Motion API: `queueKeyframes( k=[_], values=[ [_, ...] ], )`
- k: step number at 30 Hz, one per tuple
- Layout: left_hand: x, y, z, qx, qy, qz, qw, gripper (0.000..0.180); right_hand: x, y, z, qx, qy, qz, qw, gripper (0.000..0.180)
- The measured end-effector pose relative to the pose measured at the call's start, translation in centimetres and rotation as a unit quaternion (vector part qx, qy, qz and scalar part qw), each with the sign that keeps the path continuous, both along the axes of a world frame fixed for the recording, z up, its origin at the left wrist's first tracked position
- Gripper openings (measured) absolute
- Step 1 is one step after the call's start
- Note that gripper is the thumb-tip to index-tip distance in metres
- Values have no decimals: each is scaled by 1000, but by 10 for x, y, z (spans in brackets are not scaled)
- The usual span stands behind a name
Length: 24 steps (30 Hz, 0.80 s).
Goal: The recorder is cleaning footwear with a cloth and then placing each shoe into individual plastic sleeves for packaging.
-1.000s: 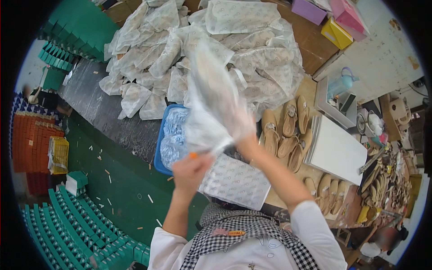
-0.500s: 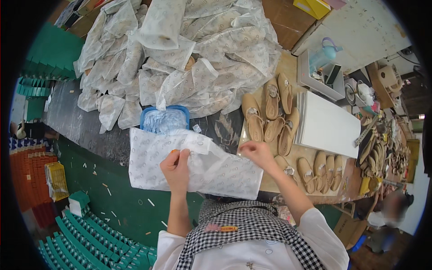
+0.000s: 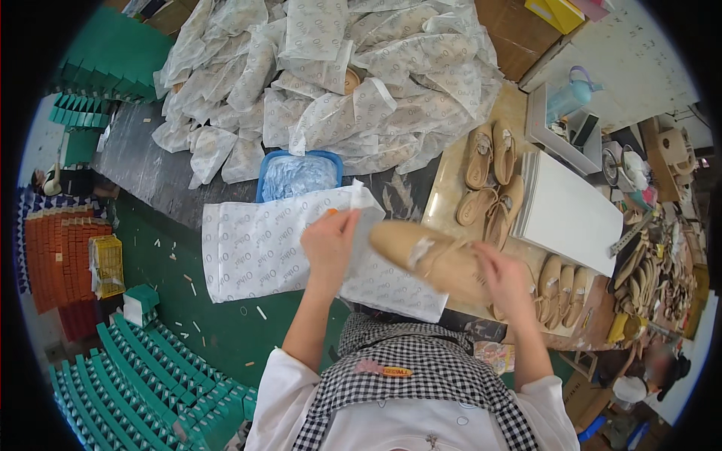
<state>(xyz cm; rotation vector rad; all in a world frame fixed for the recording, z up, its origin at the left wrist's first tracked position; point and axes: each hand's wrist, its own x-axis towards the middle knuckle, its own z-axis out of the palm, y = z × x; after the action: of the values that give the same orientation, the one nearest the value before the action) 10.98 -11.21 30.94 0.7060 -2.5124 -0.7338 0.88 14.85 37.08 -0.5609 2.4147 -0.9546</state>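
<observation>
A tan flat shoe is held out over the paper by my right hand, its fingers closed on the heel end. The toe points left, and a pale wad shows near the strap. White printed wrapping paper lies in front of me, over the table's near edge. My left hand pinches the paper near its middle, fingertips together; a bit of orange shows at one finger. Behind the paper sits a blue tray with crumpled, bluish clear plastic inside.
Paper-wrapped shoes are heaped at the back. More tan shoes stand on a board at right, beside a stack of white sheets and a grey bin. Green boxes fill the lower left floor. Another person is at far right.
My right hand, empty before, now holds a tan shoe above the paper. My left hand has shifted slightly, still at the paper. The view has moved a little.
</observation>
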Motion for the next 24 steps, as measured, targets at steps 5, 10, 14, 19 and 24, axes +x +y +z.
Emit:
queueKeyframes(
  k=[5,10,14,19,24],
  values=[
    [21,49,37,-11,53,-147,988,14,43,-22,-10,-127,-63,57,988,37],
    [47,56,33,-20,92,-177,980,8,60,-32,-36,-278,-359,-36,890,50],
    [52,62,63,-10,134,-190,973,10,51,-111,-30,-440,-440,-171,764,51],
    [41,-23,85,124,135,16,983,6,-21,-182,0,-463,-294,2,836,34],
    [12,4,48,281,171,31,944,15,12,-132,-27,-305,-236,81,919,13]
  ],
)
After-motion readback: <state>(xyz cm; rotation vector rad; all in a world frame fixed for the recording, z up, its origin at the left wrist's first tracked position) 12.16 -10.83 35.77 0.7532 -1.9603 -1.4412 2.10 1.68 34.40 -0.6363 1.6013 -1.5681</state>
